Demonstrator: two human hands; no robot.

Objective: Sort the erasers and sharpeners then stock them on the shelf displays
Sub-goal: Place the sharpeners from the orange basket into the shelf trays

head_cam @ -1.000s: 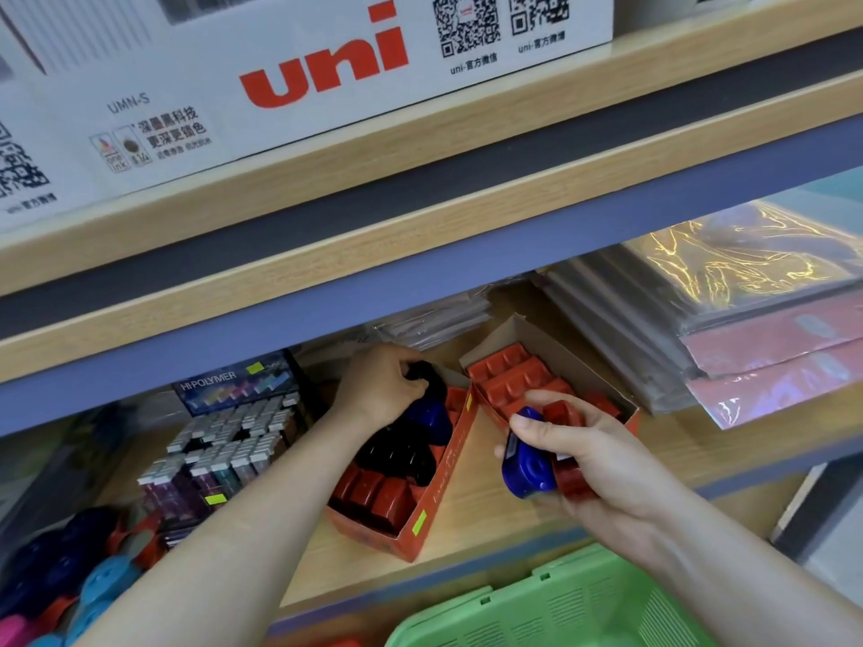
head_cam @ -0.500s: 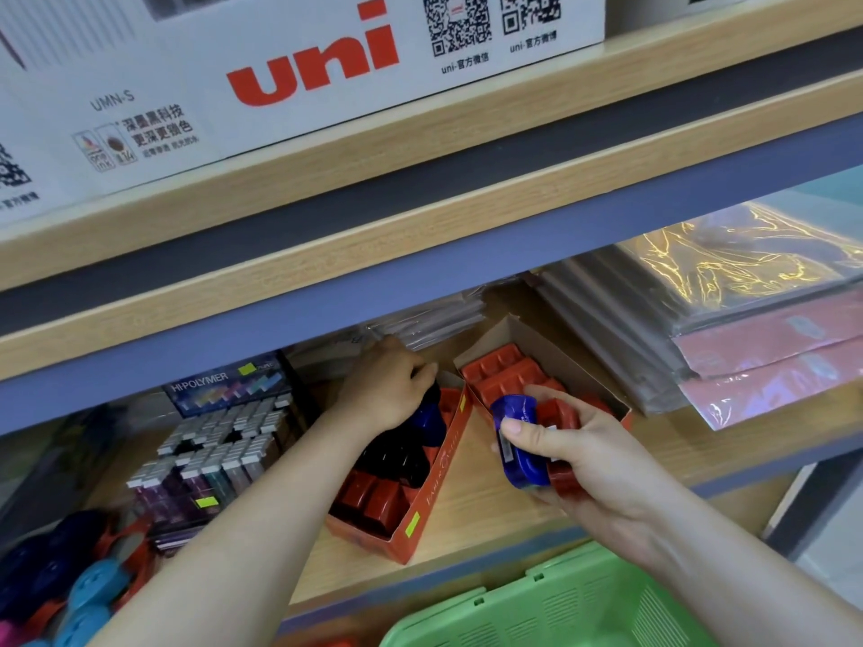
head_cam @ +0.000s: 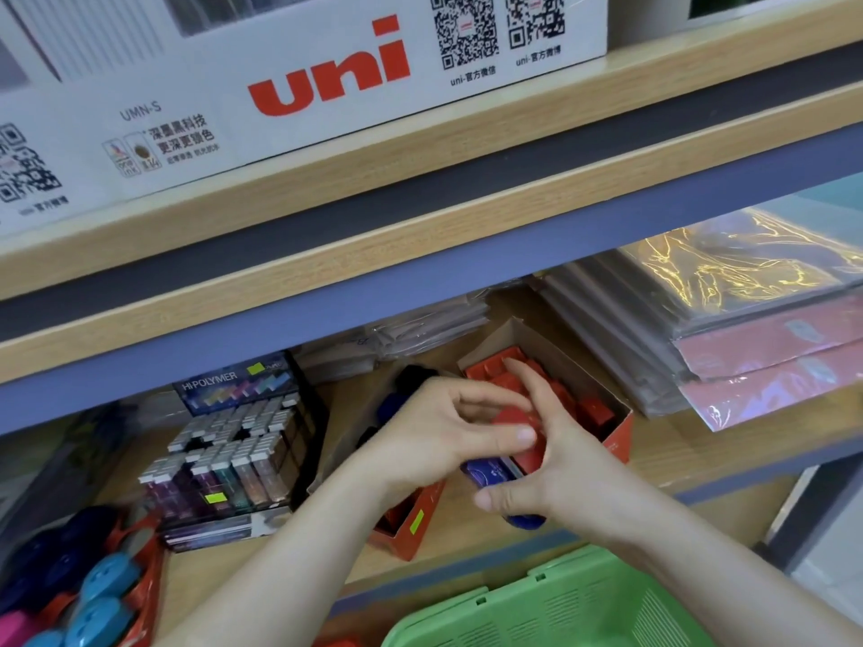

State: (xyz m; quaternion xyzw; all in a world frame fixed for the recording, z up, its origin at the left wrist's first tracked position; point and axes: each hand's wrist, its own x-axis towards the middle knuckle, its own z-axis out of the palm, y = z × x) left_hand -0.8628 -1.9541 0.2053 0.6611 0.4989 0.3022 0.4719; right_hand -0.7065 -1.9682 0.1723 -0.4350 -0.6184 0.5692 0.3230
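Note:
Two orange-red cardboard boxes stand on the lower shelf. The left box (head_cam: 411,525) holds dark and blue sharpeners (head_cam: 390,406). The right box (head_cam: 618,436) holds red sharpeners (head_cam: 495,366). In front of the right box, my right hand (head_cam: 569,478) grips a blue sharpener (head_cam: 492,471), with a red sharpener (head_cam: 516,418) above it. My left hand (head_cam: 434,441) meets the right one and pinches that red sharpener between thumb and curled fingers. Both hands cover much of the two pieces.
A HI-POLYMER lead display (head_cam: 243,441) stands left of the boxes. Round blue and dark items (head_cam: 98,600) lie at far left. Stacks of wrapped paper (head_cam: 747,329) fill the shelf's right side. A green basket (head_cam: 560,609) sits below the shelf edge, and a white uni carton (head_cam: 327,77) is on the shelf above.
My left hand left the box of dark sharpeners and moved right to my right hand, taking hold of the red sharpener there. The right hand turned the blue sharpener lower.

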